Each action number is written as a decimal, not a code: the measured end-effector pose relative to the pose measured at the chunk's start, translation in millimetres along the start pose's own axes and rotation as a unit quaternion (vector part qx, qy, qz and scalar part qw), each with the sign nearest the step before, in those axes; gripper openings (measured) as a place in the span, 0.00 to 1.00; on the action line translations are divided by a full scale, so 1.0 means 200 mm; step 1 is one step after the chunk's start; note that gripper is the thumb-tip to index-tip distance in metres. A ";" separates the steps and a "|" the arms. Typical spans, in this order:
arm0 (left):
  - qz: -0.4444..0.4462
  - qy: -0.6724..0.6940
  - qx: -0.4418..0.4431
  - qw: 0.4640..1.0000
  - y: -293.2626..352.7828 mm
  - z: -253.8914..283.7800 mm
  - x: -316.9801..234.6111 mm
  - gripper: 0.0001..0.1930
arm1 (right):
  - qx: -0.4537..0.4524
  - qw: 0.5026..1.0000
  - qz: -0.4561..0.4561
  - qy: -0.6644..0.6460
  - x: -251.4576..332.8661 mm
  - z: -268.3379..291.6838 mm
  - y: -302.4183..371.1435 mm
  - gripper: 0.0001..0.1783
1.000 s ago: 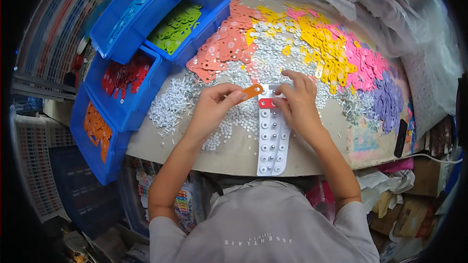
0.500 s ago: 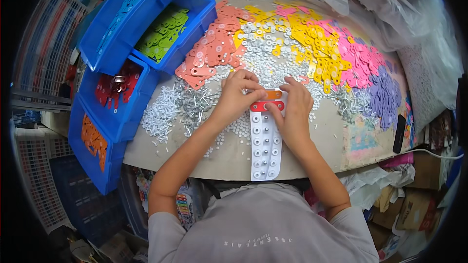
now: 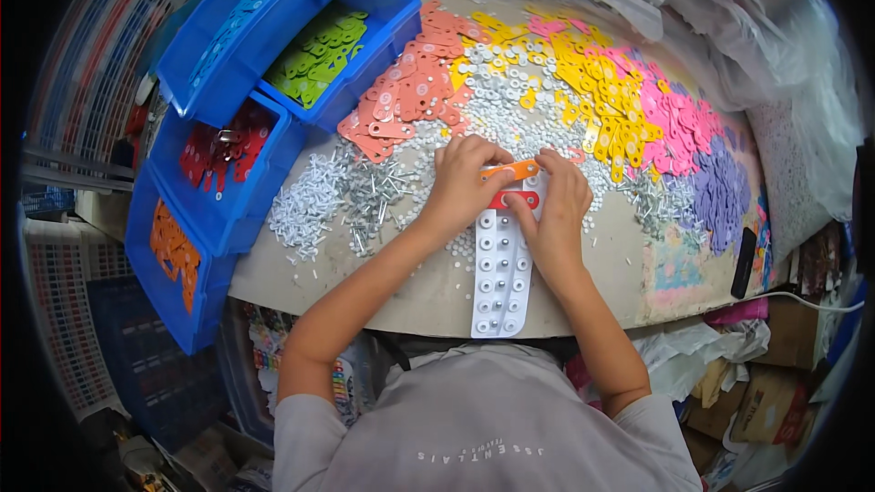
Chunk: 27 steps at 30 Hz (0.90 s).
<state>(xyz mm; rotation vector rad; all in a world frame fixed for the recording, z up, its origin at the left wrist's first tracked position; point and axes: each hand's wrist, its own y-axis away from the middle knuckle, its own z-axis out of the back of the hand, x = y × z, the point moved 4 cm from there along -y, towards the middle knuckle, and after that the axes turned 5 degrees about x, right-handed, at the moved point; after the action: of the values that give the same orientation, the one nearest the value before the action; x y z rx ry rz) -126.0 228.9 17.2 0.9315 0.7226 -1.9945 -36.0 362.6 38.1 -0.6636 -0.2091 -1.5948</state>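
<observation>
A long white plastic holder with two rows of round washers and a middle row of metal pegs lies on the table in front of me. Across its far part sits a red strip with a hole at each end. Just beyond that, an orange strip is held slightly tilted, its right end farther away. My left hand is closed, thumb and fingers pinching the orange strip's left end. The fingertips of my right hand are on the strip's right end, and its thumb reaches over the red strip.
Loose white washers cover the table's middle, beside metal pins and white pins. Piles of coral, yellow, pink and purple strips curve around. Blue bins stand left; a black bar-shaped object lies right.
The orange strip has gone from lying level to tilted, its right end moved away from me. My right fingertips have come to that end. The whole view has shifted slightly.
</observation>
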 end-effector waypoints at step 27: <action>-0.160 -0.261 -0.323 0.896 -0.23 1.12 -0.08 0.13 | -0.013 1.000 0.002 -0.007 -0.04 0.00 0.00 0.38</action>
<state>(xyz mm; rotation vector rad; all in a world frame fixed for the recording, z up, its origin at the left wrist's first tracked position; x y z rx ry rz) -236.6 92.0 164.3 -0.1265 1.1625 -1.9365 -36.1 369.1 35.0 -0.6944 -0.1966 -1.5918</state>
